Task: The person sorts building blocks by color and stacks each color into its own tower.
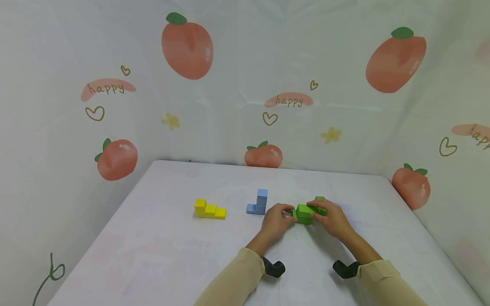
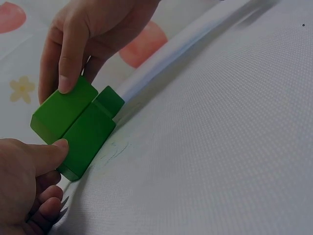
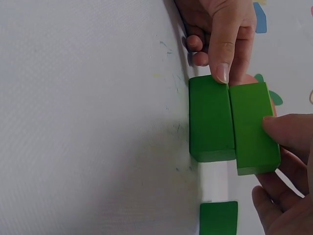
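My right hand (image 1: 334, 219) pinches a light-green rectangular block (image 3: 255, 127) between thumb and fingers. This block lies on top of another green block (image 2: 89, 142), slightly offset lengthwise. The lower block rests on the table, and its left end is gripped by the thumb and fingers of my left hand (image 1: 276, 220). A further green block (image 3: 218, 218) sits to the right of the pair; in the head view my right hand partly covers the green pieces there.
Left of the hands stand an L-shaped stack of blue blocks (image 1: 261, 203) and a yellow stepped set of blocks (image 1: 209, 210). The white table (image 1: 164, 259) backs onto a fruit-printed curtain (image 1: 229, 110). Black wrist devices (image 1: 274, 267) hang at both cuffs.
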The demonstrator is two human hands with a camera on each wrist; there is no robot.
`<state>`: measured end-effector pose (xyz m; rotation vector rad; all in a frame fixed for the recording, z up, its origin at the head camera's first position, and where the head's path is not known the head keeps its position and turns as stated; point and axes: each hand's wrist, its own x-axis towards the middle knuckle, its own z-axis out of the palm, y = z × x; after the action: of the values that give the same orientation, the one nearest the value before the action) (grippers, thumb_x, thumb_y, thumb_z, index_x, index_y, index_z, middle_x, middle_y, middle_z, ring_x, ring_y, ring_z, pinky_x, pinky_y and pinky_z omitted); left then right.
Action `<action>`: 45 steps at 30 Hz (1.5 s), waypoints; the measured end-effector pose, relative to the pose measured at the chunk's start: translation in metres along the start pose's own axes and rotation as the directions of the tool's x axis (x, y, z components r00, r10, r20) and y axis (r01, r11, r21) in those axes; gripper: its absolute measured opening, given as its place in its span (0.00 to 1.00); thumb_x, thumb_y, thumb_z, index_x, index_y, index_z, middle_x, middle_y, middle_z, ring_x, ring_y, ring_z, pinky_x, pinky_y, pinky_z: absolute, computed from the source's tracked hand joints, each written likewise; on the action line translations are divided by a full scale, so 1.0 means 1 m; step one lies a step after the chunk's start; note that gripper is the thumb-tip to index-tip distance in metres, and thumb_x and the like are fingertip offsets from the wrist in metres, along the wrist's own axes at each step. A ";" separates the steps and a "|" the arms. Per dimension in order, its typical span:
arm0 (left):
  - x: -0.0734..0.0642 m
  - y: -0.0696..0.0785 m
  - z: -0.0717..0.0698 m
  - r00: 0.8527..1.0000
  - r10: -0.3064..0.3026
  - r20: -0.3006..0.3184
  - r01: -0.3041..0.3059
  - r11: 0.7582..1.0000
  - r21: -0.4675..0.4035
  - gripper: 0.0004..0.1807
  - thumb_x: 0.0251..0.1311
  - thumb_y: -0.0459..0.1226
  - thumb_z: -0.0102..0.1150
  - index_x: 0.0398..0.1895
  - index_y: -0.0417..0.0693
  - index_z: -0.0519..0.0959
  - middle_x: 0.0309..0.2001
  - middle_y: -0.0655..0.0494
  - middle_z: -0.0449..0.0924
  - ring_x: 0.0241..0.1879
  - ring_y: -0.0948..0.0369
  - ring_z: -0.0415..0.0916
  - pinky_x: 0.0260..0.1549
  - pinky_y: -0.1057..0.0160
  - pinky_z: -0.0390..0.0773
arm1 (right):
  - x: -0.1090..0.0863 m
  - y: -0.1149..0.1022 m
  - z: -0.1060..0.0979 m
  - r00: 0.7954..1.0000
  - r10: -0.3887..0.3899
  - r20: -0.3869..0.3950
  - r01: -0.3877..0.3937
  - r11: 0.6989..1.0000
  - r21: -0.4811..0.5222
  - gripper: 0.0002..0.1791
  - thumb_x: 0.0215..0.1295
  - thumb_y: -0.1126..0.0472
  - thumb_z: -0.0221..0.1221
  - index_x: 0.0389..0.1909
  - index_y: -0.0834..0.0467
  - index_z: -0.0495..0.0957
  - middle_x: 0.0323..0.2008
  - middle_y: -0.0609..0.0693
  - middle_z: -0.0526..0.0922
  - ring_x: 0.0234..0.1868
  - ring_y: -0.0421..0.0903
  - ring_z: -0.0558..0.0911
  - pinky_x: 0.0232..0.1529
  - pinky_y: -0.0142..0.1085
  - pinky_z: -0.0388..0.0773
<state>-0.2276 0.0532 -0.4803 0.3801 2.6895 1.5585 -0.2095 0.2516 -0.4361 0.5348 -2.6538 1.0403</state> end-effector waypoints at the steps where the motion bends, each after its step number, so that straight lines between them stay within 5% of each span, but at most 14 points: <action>1: 0.000 0.000 0.000 1.000 0.003 0.000 -0.003 1.000 0.002 0.18 0.54 0.40 0.71 0.50 0.52 0.83 0.39 0.65 0.78 0.32 0.70 0.70 0.32 0.68 0.71 | 0.000 0.000 0.000 1.000 -0.006 -0.002 0.006 1.000 0.000 0.19 0.53 0.72 0.68 0.48 0.65 0.82 0.50 0.63 0.80 0.57 0.65 0.74 0.55 0.60 0.68; 9: 0.000 -0.001 0.001 1.000 0.000 0.003 0.000 1.000 -0.013 0.18 0.54 0.40 0.71 0.50 0.53 0.83 0.39 0.66 0.78 0.32 0.70 0.70 0.33 0.68 0.71 | -0.001 0.002 -0.002 0.998 -0.057 -0.033 0.058 0.998 0.022 0.23 0.52 0.71 0.69 0.52 0.66 0.80 0.49 0.61 0.81 0.54 0.62 0.77 0.54 0.57 0.69; 25: -0.001 0.001 0.000 1.000 0.001 -0.005 -0.001 1.000 -0.029 0.18 0.54 0.39 0.71 0.49 0.53 0.83 0.39 0.66 0.78 0.32 0.71 0.70 0.33 0.68 0.70 | 0.006 0.006 -0.016 0.999 -0.022 -0.039 0.022 1.000 0.018 0.23 0.56 0.71 0.67 0.54 0.65 0.78 0.50 0.62 0.80 0.53 0.62 0.76 0.55 0.60 0.67; 45: -0.001 0.001 0.000 1.000 -0.013 -0.001 0.013 0.999 -0.038 0.18 0.54 0.38 0.71 0.50 0.52 0.83 0.38 0.66 0.78 0.32 0.70 0.69 0.33 0.68 0.70 | 0.009 0.027 -0.018 0.984 0.141 -0.112 -0.132 0.987 0.088 0.23 0.61 0.70 0.63 0.57 0.69 0.74 0.55 0.66 0.76 0.55 0.63 0.75 0.54 0.54 0.71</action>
<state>-0.2262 0.0537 -0.4799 0.3604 2.6533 1.6049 -0.2271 0.2799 -0.4365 0.2988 -2.5835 1.1828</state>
